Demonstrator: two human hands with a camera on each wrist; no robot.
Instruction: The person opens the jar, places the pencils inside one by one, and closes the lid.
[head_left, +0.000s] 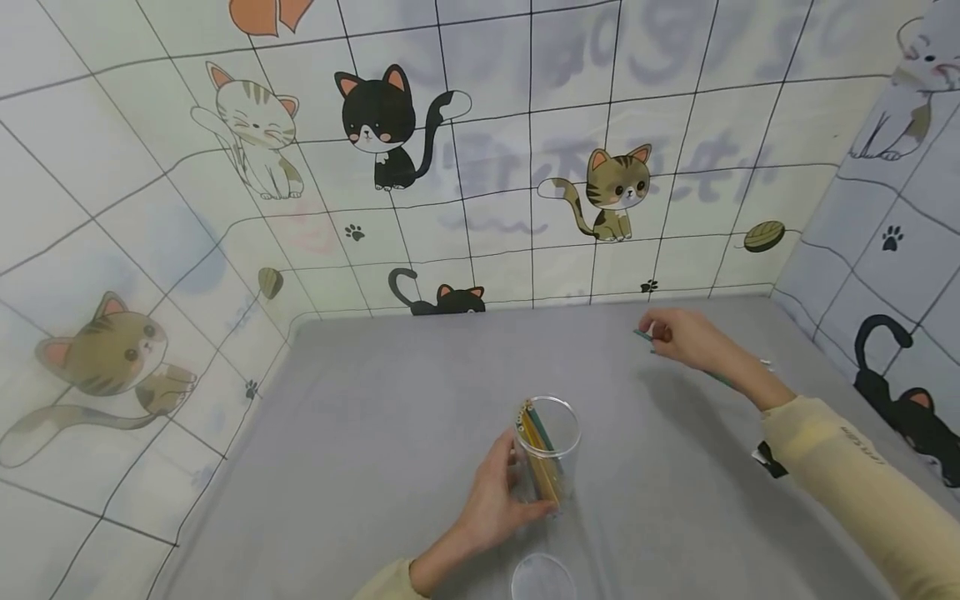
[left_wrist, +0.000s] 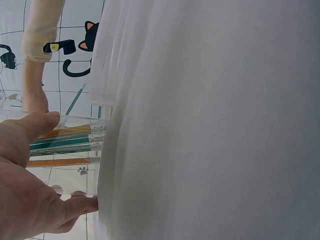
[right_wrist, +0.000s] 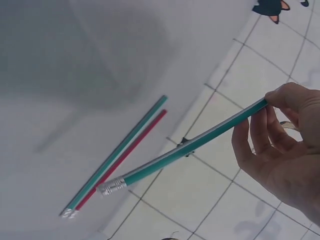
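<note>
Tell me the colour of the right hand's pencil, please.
The pencil is green, clearest in the right wrist view.

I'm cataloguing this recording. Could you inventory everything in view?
Walls: three, pale, left, back, right
Cartoon cats: at least seven, black, white, brown, walls
Paw prints: several, dark, walls
Ovals: two, green, walls
Shape: one, orange, back wall
Lettering: uncounted, blue, back wall
Table: one, grey, between walls
Cup: one, clear, in left hand
Cup pencils: several, yellow and green, inside cup
Disc: one, clear, near cup
Raised pencil: one, green, in right hand
Lying pencils: one green, one red, on table
Unidentified item: one, black-and-white, beside right sleeve
Sleeves: two, pale yellow, both arms
Left hand: one, gripping cup
Right hand: one, pinching raised pencil
</note>
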